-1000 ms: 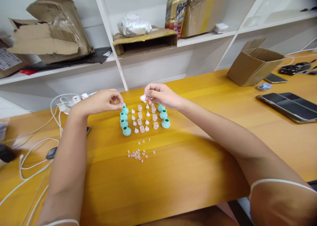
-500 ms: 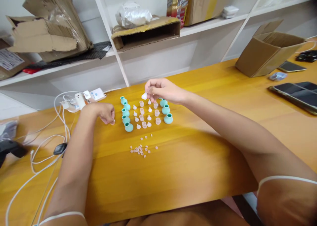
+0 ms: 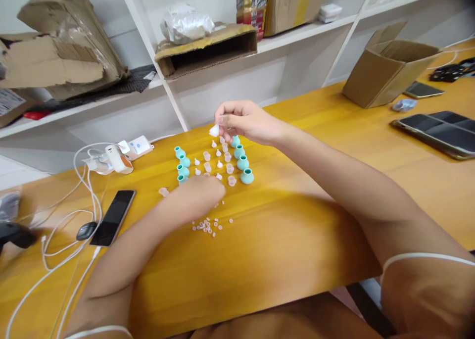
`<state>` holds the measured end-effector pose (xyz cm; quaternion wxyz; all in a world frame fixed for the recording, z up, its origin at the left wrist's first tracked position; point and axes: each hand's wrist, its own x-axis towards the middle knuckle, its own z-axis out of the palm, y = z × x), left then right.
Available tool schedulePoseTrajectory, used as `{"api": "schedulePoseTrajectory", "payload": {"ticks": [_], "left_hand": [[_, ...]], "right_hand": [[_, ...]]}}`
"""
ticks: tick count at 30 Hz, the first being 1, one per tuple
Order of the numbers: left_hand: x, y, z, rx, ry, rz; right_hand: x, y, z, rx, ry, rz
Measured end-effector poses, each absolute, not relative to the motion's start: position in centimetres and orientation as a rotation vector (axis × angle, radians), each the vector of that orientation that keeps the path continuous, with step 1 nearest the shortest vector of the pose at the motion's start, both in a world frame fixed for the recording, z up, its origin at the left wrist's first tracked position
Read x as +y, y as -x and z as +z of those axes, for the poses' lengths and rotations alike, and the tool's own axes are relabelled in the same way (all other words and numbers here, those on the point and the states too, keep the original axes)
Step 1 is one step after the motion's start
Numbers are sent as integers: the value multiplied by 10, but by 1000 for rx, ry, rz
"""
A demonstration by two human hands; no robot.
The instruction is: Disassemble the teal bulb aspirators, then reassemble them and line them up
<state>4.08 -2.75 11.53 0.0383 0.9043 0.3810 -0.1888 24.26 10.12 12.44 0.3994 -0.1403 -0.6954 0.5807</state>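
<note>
R hand [image 3: 247,123] is up over the far end of the rows, fingers pinched on a tiny white cone piece [image 3: 214,130]. L hand [image 3: 198,198] sits palm-down on the wooden table [image 3: 297,240], covering the near teal cups [image 3: 243,163] & right by the lil pink beads [image 3: 208,225]. Can't tell if L is gripping anything tbh. Phone [image 3: 113,217] off to the left.

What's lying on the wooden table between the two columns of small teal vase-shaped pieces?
In the head view, between the left teal column and right teal column: rows of tiny translucent pink cups and white cones.
</note>
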Motion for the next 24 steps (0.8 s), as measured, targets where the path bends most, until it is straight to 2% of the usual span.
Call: {"api": "schedulePoseTrajectory", "payload": {"ticks": [2,4,13,16,19,24], "left_hand": [[-30,-57,112,1228,-2810,-772],[-29,-66,108,1212,-2815,-811],[-23,-66,92,1189,-2790,-599],[-21,-55,110,1118,-2768,-513],[-19,-32,145,916,-2666,-157],[-22,11,200,935,-2636,287]], "right_hand": [[102,-244,126,-1770,339,1452],[103,-245,126,-1776,319,1440],[102,-244,128,-1773,329,1445],[101,-244,129,-1775,326,1439],[98,-246,132,-1774,312,1444],[90,-246,135,-1759,310,1477]]}}
